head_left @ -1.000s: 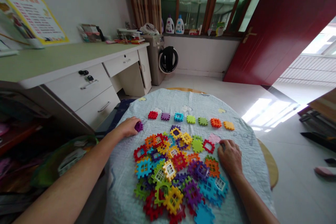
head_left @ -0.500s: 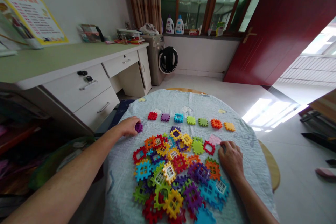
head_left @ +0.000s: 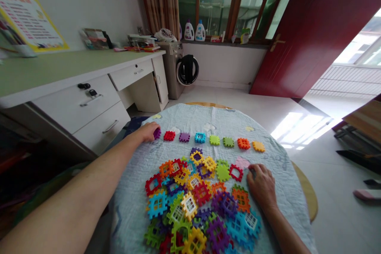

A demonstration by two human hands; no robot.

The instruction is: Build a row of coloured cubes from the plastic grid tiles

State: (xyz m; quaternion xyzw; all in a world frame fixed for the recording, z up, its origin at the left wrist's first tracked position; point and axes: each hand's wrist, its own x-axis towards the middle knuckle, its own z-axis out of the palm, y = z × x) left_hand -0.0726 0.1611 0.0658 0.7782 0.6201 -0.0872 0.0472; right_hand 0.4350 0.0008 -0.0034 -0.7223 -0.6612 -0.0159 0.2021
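My left hand (head_left: 149,131) is closed on a purple interlocking block (head_left: 157,133), at the left end of a row on the cloth. To its right in that row lie a red block (head_left: 169,135), a light purple block (head_left: 184,137), a blue block (head_left: 200,137), then green, orange and yellow ones. My right hand (head_left: 262,184) rests on the cloth with its fingers loosely bent and nothing seen in them. Beside it are a red square frame block (head_left: 236,172) and a heap of mixed blocks (head_left: 202,193), many with window grids.
A pale blue patterned cloth (head_left: 220,121) covers the round table. At the left stands a desk with drawers (head_left: 83,103). Beyond are a washing machine (head_left: 175,71) with its door ajar and detergent bottles (head_left: 195,31) on the sill. A red door (head_left: 285,35) is at the right.
My left hand has moved forward with the purple block, up to the left end of the row. My right hand has stayed in place. The view has shifted slightly.
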